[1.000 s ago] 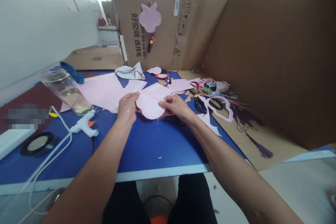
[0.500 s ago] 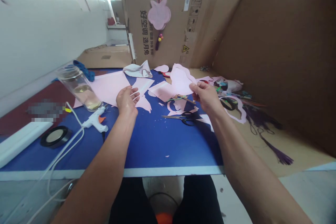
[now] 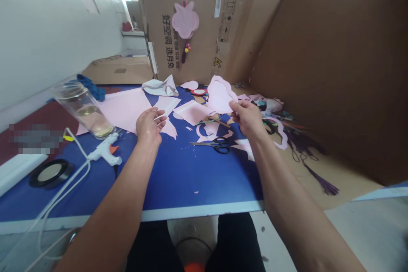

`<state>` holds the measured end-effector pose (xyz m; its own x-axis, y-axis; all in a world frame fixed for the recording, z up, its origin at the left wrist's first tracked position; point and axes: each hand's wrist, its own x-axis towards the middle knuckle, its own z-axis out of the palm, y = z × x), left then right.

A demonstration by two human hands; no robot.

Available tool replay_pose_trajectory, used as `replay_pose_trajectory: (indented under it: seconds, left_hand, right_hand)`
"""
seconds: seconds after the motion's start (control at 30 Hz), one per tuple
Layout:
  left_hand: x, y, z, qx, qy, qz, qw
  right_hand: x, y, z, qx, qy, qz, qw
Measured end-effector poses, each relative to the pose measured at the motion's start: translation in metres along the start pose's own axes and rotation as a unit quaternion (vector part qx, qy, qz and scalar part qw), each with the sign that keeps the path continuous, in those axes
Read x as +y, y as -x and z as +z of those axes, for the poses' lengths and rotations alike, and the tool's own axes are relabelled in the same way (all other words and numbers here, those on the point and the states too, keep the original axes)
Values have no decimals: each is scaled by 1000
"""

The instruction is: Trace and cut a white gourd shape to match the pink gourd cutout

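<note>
My right hand (image 3: 247, 118) pinches the lower edge of a pale pink scalloped foam cut-out (image 3: 219, 94), lifting it above the blue table (image 3: 197, 182). My left hand (image 3: 149, 126) is raised with its fingers apart, holding nothing I can make out, just above a large pink sheet (image 3: 126, 110) and pink offcuts (image 3: 168, 129). Black-handled scissors (image 3: 219, 145) lie on the table below and in front of my right hand.
A hot glue gun (image 3: 105, 155) with a white cord, a glass jar (image 3: 82, 110) and a black tape roll (image 3: 51, 173) are on my left. Cardboard walls (image 3: 306, 59) rise behind and right, above scattered craft bits and a purple tassel (image 3: 321, 188).
My left hand has let go of the pink cut-out. My right hand has raised it up and away from the table, uncovering the scissors. The view has shifted slightly.
</note>
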<state>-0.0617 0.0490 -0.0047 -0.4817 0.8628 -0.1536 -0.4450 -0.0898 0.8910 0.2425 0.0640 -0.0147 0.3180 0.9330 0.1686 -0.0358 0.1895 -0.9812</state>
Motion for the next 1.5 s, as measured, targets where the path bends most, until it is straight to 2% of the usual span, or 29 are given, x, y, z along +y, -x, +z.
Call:
replay_pose_trajectory:
  seconds: [0.43,0.77,1.03,1.27,1.5]
  left_hand:
    - [-6,4,5,-52,-31,-26,998]
    - [-6,5,6,-56,-27,-31,998]
    - [6,-13,-5,14,33,-21,999]
    - [9,-13,-7,28,44,-19,998]
    - [22,-22,-16,99,92,37,990]
  right_hand:
    - [0,4,6,-24,15,3,1000]
    - [2,3,5,-23,16,8,1000]
    - [-2,-1,-5,4,-19,6,1000]
    - [-8,-5,-12,20,-47,-1,999]
    - [-6,-8,-17,37,-57,-6,998]
